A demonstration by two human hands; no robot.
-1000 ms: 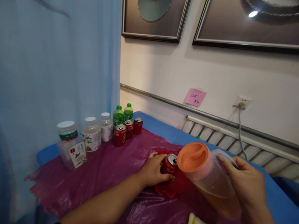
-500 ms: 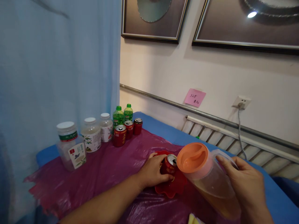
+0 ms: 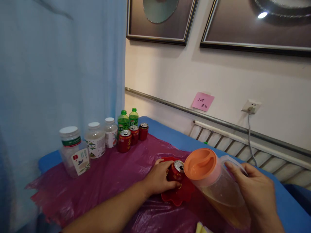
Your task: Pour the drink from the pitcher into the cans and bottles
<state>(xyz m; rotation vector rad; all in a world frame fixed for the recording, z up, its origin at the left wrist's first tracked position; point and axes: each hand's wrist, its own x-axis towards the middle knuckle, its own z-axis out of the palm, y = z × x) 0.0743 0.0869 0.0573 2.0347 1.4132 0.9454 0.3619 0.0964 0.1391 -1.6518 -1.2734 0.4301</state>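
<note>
My left hand (image 3: 161,178) is wrapped round a red can (image 3: 175,171) with an opened silver top, on a red scalloped tray (image 3: 178,195). My right hand (image 3: 257,186) grips the handle of a clear plastic pitcher (image 3: 225,191) with an orange lid (image 3: 202,164). The pitcher is tilted left, its lid right beside the can's top. Brownish liquid lies in the lower part of the pitcher. Whether any liquid passes between the two cannot be made out.
Three red cans (image 3: 124,141), two green-capped bottles (image 3: 123,121) and three white-lidded jars (image 3: 75,152) stand at the left on purple plastic sheeting (image 3: 116,174). A blue curtain (image 3: 60,71) hangs at the left. Behind the blue table (image 3: 165,132) is a radiator (image 3: 233,145).
</note>
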